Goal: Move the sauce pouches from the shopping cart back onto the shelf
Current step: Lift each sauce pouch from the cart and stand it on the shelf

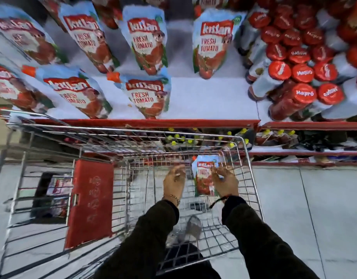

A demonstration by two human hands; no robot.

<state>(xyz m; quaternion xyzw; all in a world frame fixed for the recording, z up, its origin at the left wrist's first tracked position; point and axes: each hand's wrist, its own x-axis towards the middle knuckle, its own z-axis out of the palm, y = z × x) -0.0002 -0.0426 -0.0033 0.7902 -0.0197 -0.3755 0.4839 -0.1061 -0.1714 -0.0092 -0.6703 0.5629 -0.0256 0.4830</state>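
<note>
One blue-and-red tomato sauce pouch (203,178) stands deep in the wire shopping cart (246,156), near its far right corner. My right hand (226,183) reaches down and curls its fingers over the pouch's right edge. To the pouch's left, my left hand (174,181) hovers with fingers apart and nothing in it. Several matching pouches (148,97) stand in rows on the white shelf (213,99) above the cart, with a bare gap at the shelf's front right.
Jars with red caps (303,93) crowd the shelf to the right of the pouches. A red flap (89,202) hangs inside the cart on the left. Lower shelves with yellow-capped bottles (230,137) lie behind the cart. Grey floor tiles (314,208) stretch to the right.
</note>
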